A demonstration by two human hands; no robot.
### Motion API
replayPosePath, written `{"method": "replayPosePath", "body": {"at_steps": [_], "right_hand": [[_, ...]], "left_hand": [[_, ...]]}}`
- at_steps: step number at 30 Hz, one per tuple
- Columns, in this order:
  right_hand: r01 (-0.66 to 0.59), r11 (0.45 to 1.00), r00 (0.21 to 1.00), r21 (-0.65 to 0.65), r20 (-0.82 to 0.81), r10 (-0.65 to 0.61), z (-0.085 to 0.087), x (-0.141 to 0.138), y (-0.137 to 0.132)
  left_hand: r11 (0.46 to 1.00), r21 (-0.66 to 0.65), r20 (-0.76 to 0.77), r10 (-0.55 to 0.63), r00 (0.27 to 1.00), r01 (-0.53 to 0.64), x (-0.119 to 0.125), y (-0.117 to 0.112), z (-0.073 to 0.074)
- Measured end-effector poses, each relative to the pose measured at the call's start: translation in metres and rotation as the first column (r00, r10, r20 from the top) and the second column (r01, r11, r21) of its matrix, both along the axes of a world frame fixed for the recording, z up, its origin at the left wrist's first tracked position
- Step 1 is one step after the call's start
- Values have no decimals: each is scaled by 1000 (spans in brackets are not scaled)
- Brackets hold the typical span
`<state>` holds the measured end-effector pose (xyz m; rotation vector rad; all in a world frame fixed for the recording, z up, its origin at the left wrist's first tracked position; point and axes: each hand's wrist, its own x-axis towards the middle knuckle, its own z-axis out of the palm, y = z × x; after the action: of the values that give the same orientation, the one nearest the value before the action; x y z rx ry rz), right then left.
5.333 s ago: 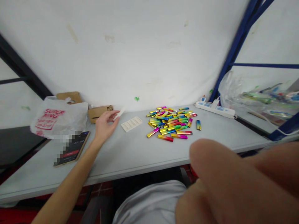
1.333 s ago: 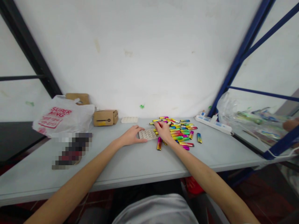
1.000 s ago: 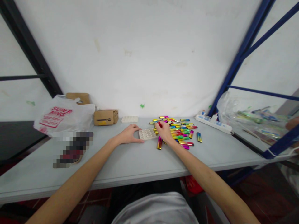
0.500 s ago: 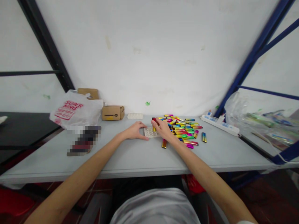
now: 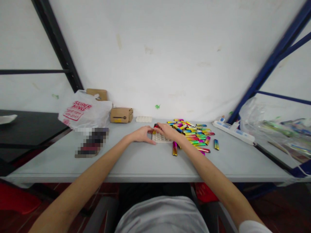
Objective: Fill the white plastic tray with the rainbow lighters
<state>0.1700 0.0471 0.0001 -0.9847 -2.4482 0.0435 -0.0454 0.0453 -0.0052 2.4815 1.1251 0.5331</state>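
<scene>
In my right hand (image 5: 167, 131) is a shiny red and gold lighter (image 5: 155, 126), pinched upright by the fingertips. It stands at the far left end of a small white tray (image 5: 161, 138) with rows of holes. My left hand (image 5: 142, 134) curves round the tray's left end, thumb at the near corner and fingers at the far one, close to the lighter. Beside and partly behind my right wrist spreads a loose pile of metallic coloured lighters (image 5: 194, 136). One red and gold lighter (image 5: 175, 149) lies just in front of the tray.
Along the wall stand a second white tray (image 5: 144, 119), a small cardboard box (image 5: 121, 115) and a white plastic bag (image 5: 85, 110). A blurred-out item (image 5: 92, 142) lies on the left. To the right are a power strip (image 5: 234, 132) and a clear bag (image 5: 267, 119) of goods.
My right hand has carried the lighter left and away from me, to the far left end of the tray beside my left fingers. The view has shifted slightly.
</scene>
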Motion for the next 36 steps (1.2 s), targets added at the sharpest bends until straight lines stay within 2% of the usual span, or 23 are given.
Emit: {"method": "replayPosePath", "body": {"at_steps": [4, 8, 15, 24, 26, 27, 29, 31, 33, 36], "right_hand": [[45, 999, 999, -16, -14, -45, 1, 3, 6], [20, 998, 1000, -59, -11, -21, 1, 8, 8], [87, 995, 992, 41, 91, -90, -2, -1, -1], [33, 999, 999, 19, -41, -32, -4, 5, 1], [95, 995, 986, 41, -138, -88, 1, 11, -2], [169, 984, 968, 55, -198, -155, 4, 16, -4], [365, 928, 891, 68, -316, -327, 11, 28, -6], [499, 866, 805, 42, -394, -444, 17, 45, -5], [522, 853, 774, 12, -426, -468, 20, 61, -3], [506, 862, 772, 2, -446, -452, 19, 80, 3]], "left_hand": [[1000, 14, -12, -9, 1000, 9, 0, -1, 0], [999, -1, -20, -39, 999, 39, -1, 1, 0], [999, 9, -64, -44, 997, 45, -1, 1, 3], [999, -10, -46, -49, 998, 49, -1, 0, 6], [998, -18, -35, -53, 998, 52, -1, 1, 6], [998, -23, -31, -53, 998, 53, -1, 1, 6], [998, -35, -26, -55, 998, 54, -1, 1, 7], [998, -43, -31, -55, 998, 53, 0, 1, 7], [998, -42, -42, -47, 998, 45, 0, 1, 7], [999, -36, -49, -42, 998, 40, 0, 1, 7]]}}
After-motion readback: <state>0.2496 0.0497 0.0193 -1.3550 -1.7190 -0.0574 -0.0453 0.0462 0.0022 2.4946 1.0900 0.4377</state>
